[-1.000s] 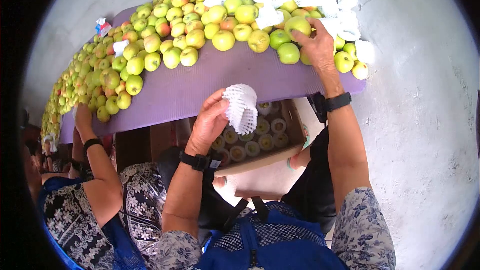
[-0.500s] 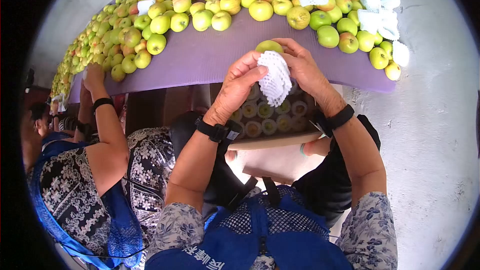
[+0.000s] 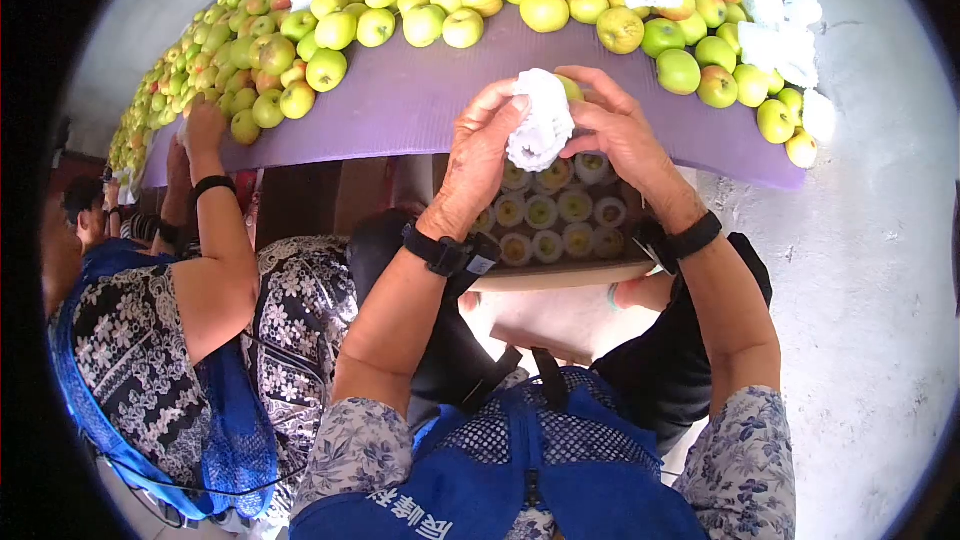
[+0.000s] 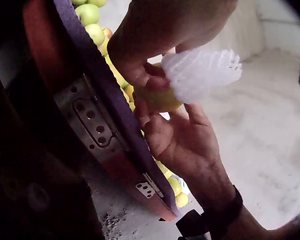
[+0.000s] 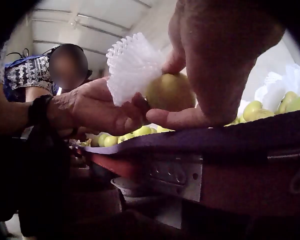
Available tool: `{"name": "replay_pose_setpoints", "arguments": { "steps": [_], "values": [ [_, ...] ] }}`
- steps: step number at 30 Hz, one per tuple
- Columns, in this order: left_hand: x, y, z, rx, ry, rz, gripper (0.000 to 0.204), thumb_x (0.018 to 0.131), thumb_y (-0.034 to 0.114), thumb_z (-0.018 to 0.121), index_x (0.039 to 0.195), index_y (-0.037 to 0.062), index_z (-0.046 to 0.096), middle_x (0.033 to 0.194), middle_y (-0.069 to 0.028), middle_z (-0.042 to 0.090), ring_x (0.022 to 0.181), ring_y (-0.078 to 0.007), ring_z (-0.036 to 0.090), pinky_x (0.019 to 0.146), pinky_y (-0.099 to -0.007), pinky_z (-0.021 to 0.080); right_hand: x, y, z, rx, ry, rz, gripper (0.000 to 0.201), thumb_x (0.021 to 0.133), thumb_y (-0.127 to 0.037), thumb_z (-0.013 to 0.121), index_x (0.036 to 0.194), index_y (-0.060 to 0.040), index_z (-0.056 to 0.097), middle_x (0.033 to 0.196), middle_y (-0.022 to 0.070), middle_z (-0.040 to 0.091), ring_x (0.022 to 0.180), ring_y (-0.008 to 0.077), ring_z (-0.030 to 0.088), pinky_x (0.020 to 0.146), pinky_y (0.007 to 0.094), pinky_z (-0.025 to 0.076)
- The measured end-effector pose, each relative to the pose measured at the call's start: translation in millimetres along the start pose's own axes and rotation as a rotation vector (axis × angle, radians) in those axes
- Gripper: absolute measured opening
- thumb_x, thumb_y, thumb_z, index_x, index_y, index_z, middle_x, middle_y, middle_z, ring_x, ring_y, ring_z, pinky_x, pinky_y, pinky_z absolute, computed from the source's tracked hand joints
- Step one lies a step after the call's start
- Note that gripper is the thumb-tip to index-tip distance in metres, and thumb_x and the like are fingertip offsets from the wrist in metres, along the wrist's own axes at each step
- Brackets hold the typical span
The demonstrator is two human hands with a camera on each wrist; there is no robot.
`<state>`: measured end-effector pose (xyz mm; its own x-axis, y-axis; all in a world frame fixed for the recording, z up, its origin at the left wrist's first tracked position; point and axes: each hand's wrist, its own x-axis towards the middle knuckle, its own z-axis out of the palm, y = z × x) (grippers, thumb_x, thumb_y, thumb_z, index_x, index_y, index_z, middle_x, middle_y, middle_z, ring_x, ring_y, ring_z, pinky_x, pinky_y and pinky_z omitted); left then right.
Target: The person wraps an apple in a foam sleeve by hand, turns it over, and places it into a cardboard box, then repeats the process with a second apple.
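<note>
A white foam net sleeve is held in front of the chest by my left hand, its fingers and thumb pinching the side. My right hand grips a yellow-green apple between thumb and fingers. In the right wrist view, one end of the apple sits inside the mouth of the foam net, and the rest is bare between the fingers. The sleeve's other, toothed end hangs loose. Both hands are close together over the near edge of the purple-covered table.
Loose apples are heaped along the table's far side, with more foam nets at the right. Below the table edge stands a cardboard box of netted apples. Another person's arm reaches to the pile on the left.
My right hand took an apple from the pile and brought it to the foam net in my left hand. Since then, the net has been drawn over part of the apple.
</note>
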<state>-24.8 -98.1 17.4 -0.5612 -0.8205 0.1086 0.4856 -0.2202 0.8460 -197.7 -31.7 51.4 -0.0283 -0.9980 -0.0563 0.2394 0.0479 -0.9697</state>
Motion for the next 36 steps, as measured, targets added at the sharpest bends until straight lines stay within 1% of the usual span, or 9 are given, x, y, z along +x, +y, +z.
{"name": "replay_pose_setpoints", "arguments": {
  "steps": [7, 9, 17, 19, 22, 26, 28, 33, 36],
  "values": [
    [-2.0, 3.3, 14.4, -0.135, 0.091, -0.079, 0.036, 0.096, 0.03, 0.054, 0.124, 0.0074, 0.051, 0.113, -0.0087, 0.063, 0.093, -0.0221, 0.065, 0.082, -0.0335, 0.054, -0.4, -1.1, 4.4, -0.149, 0.025, -0.035, 0.042, 0.094, -0.02, 0.056, 0.133, -0.0097, 0.047, 0.107, 0.0098, 0.061, 0.084, 0.0152, 0.062, 0.064, 0.0273, 0.056],
    [-3.1, 5.8, 6.7, -0.283, -0.166, -0.282, 0.041, 0.1, 0.038, 0.043, 0.13, 0.0097, 0.042, 0.104, -0.0087, 0.062, 0.086, -0.0221, 0.065, 0.067, -0.0341, 0.056, 0.3, -1.5, 6.4, -0.223, 0.019, -0.066, 0.042, 0.095, -0.022, 0.055, 0.134, -0.0098, 0.046, 0.107, 0.0093, 0.062, 0.085, 0.0152, 0.062, 0.064, 0.0268, 0.055],
    [5.2, -2.9, -5.9, -0.291, -0.057, -0.25, 0.051, 0.097, 0.047, 0.044, 0.129, 0.0086, 0.042, 0.103, -0.0102, 0.063, 0.082, -0.0262, 0.067, 0.061, -0.0363, 0.056, 1.0, -11.6, 10.1, -0.323, 0.011, -0.096, 0.043, 0.095, -0.028, 0.055, 0.134, -0.0102, 0.05, 0.113, 0.0095, 0.062, 0.088, 0.016, 0.063, 0.068, 0.0281, 0.054],
    [7.3, -0.7, -6.8, -0.292, -0.045, -0.26, 0.051, 0.097, 0.047, 0.043, 0.13, 0.0084, 0.042, 0.103, -0.0105, 0.064, 0.084, -0.0263, 0.067, 0.062, -0.0364, 0.056, 1.2, -11.4, 9.5, -0.509, 0.057, -0.38, 0.044, 0.09, -0.027, 0.062, 0.128, -0.0084, 0.054, 0.11, 0.0113, 0.063, 0.086, 0.0174, 0.063, 0.071, 0.0305, 0.053],
    [8.8, 2.8, -2.7, -0.172, -0.001, -0.201, 0.053, 0.096, 0.048, 0.043, 0.132, 0.0086, 0.041, 0.109, -0.0115, 0.063, 0.09, -0.0258, 0.067, 0.063, -0.0379, 0.057, 3.2, -9.4, 7.8, -0.902, 0.14, -0.529, 0.045, 0.085, -0.025, 0.068, 0.122, -0.0033, 0.056, 0.102, 0.0105, 0.064, 0.082, 0.0192, 0.063, 0.072, 0.0323, 0.052],
    [8.2, -2.7, 8.3, -0.028, 0.128, -0.008, 0.049, 0.098, 0.041, 0.043, 0.134, 0.0074, 0.042, 0.119, -0.0117, 0.058, 0.102, -0.023, 0.062, 0.075, -0.0364, 0.057, 1.4, -7.6, 15.7, -0.709, 0.149, -0.314, 0.043, 0.083, -0.021, 0.07, 0.116, 0.0014, 0.053, 0.092, 0.0097, 0.065, 0.077, 0.0176, 0.062, 0.068, 0.0315, 0.052],
    [8.7, -3.6, 7.1, 0.059, 0.153, 0.077, 0.047, 0.099, 0.039, 0.042, 0.133, 0.0068, 0.043, 0.123, -0.0123, 0.055, 0.105, -0.0226, 0.06, 0.076, -0.0365, 0.057, 2.6, -3.1, 19.7, -0.303, 0.114, -0.17, 0.04, 0.082, -0.016, 0.07, 0.112, 0.0021, 0.05, 0.087, 0.0101, 0.064, 0.075, 0.0158, 0.062, 0.064, 0.0289, 0.052],
    [5.5, 0.4, 5.3, 0.248, 0.153, 0.121, 0.046, 0.098, 0.033, 0.046, 0.135, 0.0053, 0.042, 0.122, -0.0102, 0.056, 0.107, -0.0183, 0.057, 0.094, -0.0316, 0.047, 7.6, 4.5, 16.4, -0.285, 0.088, -0.12, 0.032, 0.083, -0.008, 0.067, 0.108, -0.0013, 0.05, 0.089, 0.0078, 0.064, 0.075, 0.012, 0.061, 0.061, 0.0251, 0.051],
    [5.2, 1.1, 5.6, 0.231, 0.14, 0.127, 0.042, 0.099, 0.027, 0.044, 0.135, 0.0047, 0.042, 0.118, -0.0083, 0.057, 0.105, -0.0155, 0.056, 0.091, -0.0298, 0.047, 7.7, 1.1, 17.8, -0.219, 0.071, -0.106, 0.027, 0.08, -0.008, 0.069, 0.099, 0.0007, 0.053, 0.084, 0.0084, 0.063, 0.072, 0.012, 0.061, 0.059, 0.0261, 0.051]
  ]
}}
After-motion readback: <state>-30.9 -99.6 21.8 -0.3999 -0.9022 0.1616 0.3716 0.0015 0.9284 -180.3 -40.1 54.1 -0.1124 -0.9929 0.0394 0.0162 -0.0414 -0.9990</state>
